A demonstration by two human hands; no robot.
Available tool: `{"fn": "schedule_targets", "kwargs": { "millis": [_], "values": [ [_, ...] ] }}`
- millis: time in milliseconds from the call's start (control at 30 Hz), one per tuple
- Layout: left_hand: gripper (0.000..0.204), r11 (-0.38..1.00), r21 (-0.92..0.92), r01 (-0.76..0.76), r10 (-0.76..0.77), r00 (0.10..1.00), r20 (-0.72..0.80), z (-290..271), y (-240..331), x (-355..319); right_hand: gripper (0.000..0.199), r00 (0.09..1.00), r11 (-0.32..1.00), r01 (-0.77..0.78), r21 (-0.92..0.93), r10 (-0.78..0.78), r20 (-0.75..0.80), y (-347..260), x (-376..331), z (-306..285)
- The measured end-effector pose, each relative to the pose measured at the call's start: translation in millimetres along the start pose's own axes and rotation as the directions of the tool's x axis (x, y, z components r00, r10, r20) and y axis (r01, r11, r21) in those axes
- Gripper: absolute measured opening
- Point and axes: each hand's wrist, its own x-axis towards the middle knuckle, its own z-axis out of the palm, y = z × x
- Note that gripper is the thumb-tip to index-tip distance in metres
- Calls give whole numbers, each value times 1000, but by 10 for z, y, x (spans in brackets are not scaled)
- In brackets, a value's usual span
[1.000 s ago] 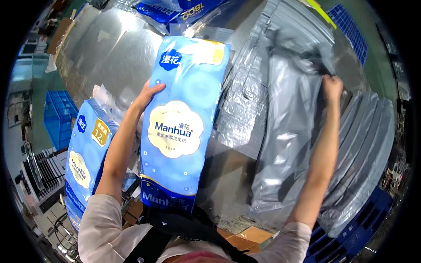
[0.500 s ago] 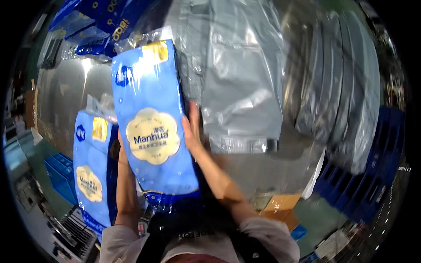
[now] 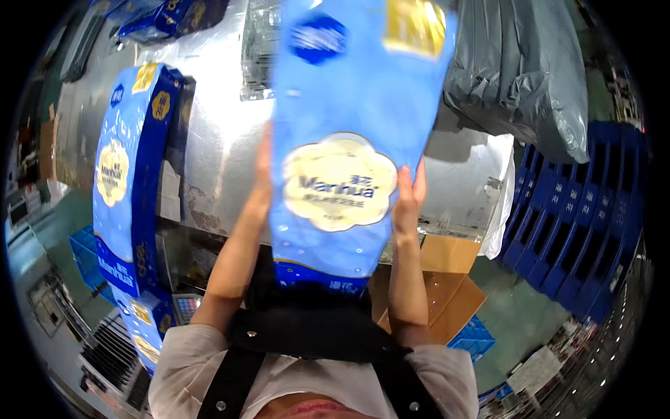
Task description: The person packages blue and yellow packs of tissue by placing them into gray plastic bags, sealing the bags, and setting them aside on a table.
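I hold a large light-blue tissue pack [image 3: 349, 98] upright in front of me, close to the camera. A cream scalloped label and a gold corner patch mark its front. My left hand [image 3: 264, 167] presses on its left side, with the fingers mostly hidden behind it. On the right side, my right hand [image 3: 410, 199] grips the edge, thumb and fingertips showing. A second blue tissue pack [image 3: 115, 167] stands to the left, with a further one [image 3: 142, 325] below it. Neither of those touches my hands.
Behind the held pack lies a metal tabletop [image 3: 216, 146]. Grey plastic mailing bags [image 3: 520, 77] hang over its right side. Dark blue slatted plastic pallets [image 3: 579, 216] stand at the right. An opened cardboard box [image 3: 453, 293] and a blue crate [image 3: 474, 339] sit near my right arm.
The held tissue pack has moved right and nearer the camera, with both hands still on it. It now covers where the middle grey bag showed. My view has shifted too.
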Motion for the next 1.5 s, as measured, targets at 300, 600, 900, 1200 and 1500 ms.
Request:
{"fn": "schedule_targets", "kwargs": {
  "millis": [300, 600, 900, 1200, 1500],
  "values": [
    [46, -39, 690, -722, 787, 404, 467, 47, -393, 671, 61, 815, 590, 485, -645, -572, 89, 25, 586, -492],
    [19, -829, 460, -318, 236, 547, 803, 117, -501, 1743, 44, 776, 125, 531, -838, -470, 421, 74, 1729, 230],
    [19, -241, 798, -553, 478, 648, 593, 838, 467, 1541, 17, 775, 492, 562, -665, -593, 216, -236, 690, 361],
    [7, -540, 383, -750, 526, 55, 849, 276, 355, 1062, 42, 801, 27, 251, -968, -567, 192, -135, 1489, 78],
    [34, 690, 255, -677, 691, 722, 47, -186, -1012, 1316, 39, 979, 981, 81, 177, -45, -199, 1130, 855, -379]
  ]
}}
